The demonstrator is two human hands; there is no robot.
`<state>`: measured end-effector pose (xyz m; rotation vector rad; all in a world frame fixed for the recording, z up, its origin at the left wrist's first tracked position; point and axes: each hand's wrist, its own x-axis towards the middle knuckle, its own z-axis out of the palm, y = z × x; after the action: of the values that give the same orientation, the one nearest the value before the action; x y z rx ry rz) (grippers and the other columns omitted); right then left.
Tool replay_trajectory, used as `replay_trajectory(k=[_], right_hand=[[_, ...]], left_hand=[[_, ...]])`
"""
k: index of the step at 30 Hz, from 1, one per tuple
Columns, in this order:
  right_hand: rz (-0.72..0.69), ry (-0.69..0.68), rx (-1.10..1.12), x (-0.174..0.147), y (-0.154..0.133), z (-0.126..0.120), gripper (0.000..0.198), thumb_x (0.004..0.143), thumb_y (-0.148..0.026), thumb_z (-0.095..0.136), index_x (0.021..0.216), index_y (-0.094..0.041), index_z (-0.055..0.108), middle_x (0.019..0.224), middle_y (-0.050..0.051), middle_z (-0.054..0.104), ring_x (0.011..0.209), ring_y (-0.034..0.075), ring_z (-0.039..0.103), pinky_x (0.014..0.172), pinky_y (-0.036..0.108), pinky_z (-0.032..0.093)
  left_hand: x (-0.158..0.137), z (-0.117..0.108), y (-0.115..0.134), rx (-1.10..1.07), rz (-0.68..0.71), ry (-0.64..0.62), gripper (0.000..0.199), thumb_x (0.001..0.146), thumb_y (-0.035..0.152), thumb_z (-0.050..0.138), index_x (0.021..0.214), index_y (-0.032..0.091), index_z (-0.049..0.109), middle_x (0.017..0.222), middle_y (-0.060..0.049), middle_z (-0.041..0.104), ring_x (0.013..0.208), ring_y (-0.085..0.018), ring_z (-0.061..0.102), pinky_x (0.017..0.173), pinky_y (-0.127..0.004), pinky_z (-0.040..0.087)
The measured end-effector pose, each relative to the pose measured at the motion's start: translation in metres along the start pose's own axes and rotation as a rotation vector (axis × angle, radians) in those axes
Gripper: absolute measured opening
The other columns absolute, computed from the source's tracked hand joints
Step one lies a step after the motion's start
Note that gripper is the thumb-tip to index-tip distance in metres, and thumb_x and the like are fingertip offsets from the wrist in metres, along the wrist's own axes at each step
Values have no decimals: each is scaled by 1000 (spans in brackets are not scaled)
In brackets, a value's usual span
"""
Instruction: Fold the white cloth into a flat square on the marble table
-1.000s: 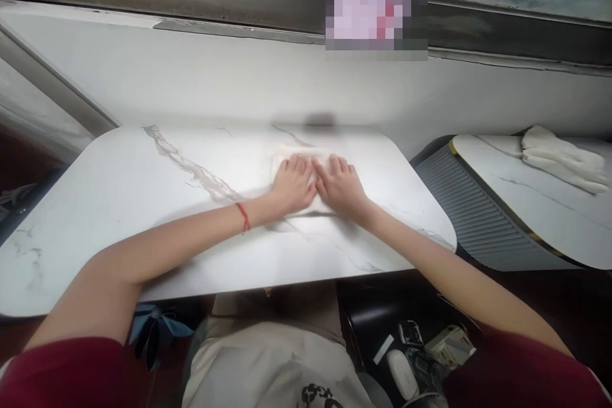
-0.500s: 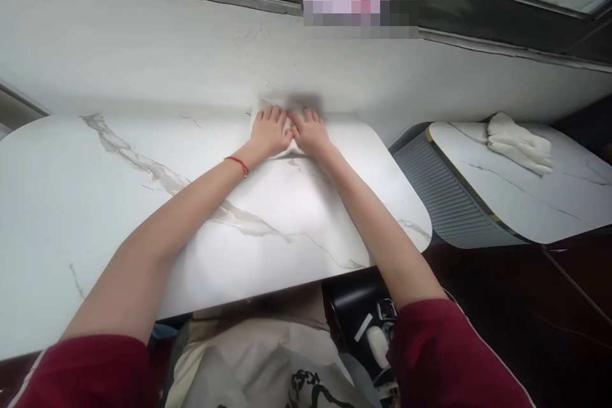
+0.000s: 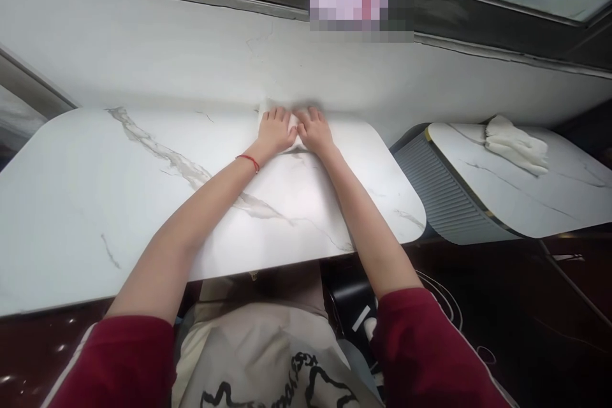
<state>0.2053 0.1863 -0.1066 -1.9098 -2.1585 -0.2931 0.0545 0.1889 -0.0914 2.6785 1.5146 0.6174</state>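
A white cloth [image 3: 291, 147] lies at the far edge of the marble-patterned white table [image 3: 201, 166], against the wall. My left hand [image 3: 276, 129], with a red string bracelet [image 3: 249, 162] at its wrist, presses down on the cloth's left part, fingers bent over it. Beside it, my right hand [image 3: 315, 131] grips the right part, its thumb close to the left one. Both arms reach forward over the tabletop. Most of the cloth is hidden under my hands.
To the right stands a second marble-patterned table [image 3: 516, 201] with a ribbed grey side [image 3: 442, 191]. A crumpled off-white cloth [image 3: 516, 145] lies on it. Behind runs a white wall [image 3: 182, 51] below a dark window frame [image 3: 459, 19]. Cables [image 3: 449, 299] hang below at right.
The view has shifted, so the table's left corner now shows more. My hands stay together on the cloth at the far edge, with the right hand drawn slightly nearer the left.
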Motion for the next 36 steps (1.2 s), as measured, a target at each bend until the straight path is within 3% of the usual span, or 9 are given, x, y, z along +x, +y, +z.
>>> replay_trajectory(k=[5, 10, 16, 20, 23, 26, 29, 32, 36], right_hand=[[-20, -34, 67, -20, 0, -10, 58, 101, -25, 31, 156, -15, 46, 156, 21, 43, 139, 32, 40, 111, 47, 37], [-114, -16, 98, -63, 17, -21, 57, 99, -26, 33, 152, -18, 50, 158, 19, 43, 141, 34, 42, 110, 50, 42], [-113, 40, 51, -168, 44, -55, 54, 100, -27, 33, 149, -17, 53, 152, 21, 48, 138, 36, 48, 110, 56, 47], [-107, 85, 113, -245, 64, -83, 52, 103, -27, 32, 152, -25, 50, 155, 17, 46, 142, 34, 48, 112, 57, 47], [-58, 97, 94, -278, 77, -95, 52, 104, -29, 33, 153, -26, 50, 156, 17, 46, 143, 35, 48, 112, 57, 48], [0, 79, 62, -284, 91, -98, 52, 104, -31, 33, 152, -26, 51, 156, 17, 46, 143, 35, 48, 113, 58, 47], [47, 50, 73, -268, 111, -92, 52, 104, -35, 32, 151, -26, 52, 157, 18, 46, 145, 36, 47, 114, 60, 45], [72, 5, 121, -235, 132, -80, 55, 104, -38, 30, 153, -24, 49, 162, 18, 39, 150, 37, 40, 115, 63, 42], [41, -91, 196, -178, 150, -58, 59, 103, -42, 26, 155, -22, 44, 167, 16, 31, 157, 36, 26, 121, 63, 34]], left_hand=[[-21, -9, 15, 37, -27, -46, 56, 99, 31, 39, 143, -1, 49, 151, -28, 48, 139, -40, 43, 113, -51, 31], [-51, -18, 51, 93, -6, -115, 60, 100, 35, 39, 146, -3, 46, 148, -28, 49, 136, -40, 44, 110, -51, 34], [-99, -16, 113, 114, 232, -118, 59, 101, 38, 36, 144, 1, 50, 144, -26, 54, 131, -39, 49, 107, -52, 37], [-140, -26, 162, 154, 385, -203, 70, 101, 50, 39, 146, -3, 48, 144, -28, 55, 127, -40, 52, 104, -51, 39], [-152, -35, 188, 167, 489, -214, 72, 103, 49, 36, 147, -7, 46, 145, -29, 55, 128, -40, 51, 103, -49, 40], [-140, -31, 197, 157, 547, -216, 71, 103, 49, 37, 145, -9, 48, 144, -31, 54, 129, -41, 51, 102, -47, 40], [-113, -14, 195, 78, 569, -165, 70, 102, 50, 39, 143, -6, 50, 142, -30, 57, 130, -41, 52, 106, -48, 37], [-83, 5, 186, 3, 539, -130, 71, 101, 50, 40, 146, -5, 48, 145, -29, 55, 134, -40, 49, 112, -49, 32], [-51, 19, 169, -46, 389, -158, 75, 100, 48, 42, 151, -7, 42, 154, -31, 46, 141, -40, 44, 118, -49, 28]])
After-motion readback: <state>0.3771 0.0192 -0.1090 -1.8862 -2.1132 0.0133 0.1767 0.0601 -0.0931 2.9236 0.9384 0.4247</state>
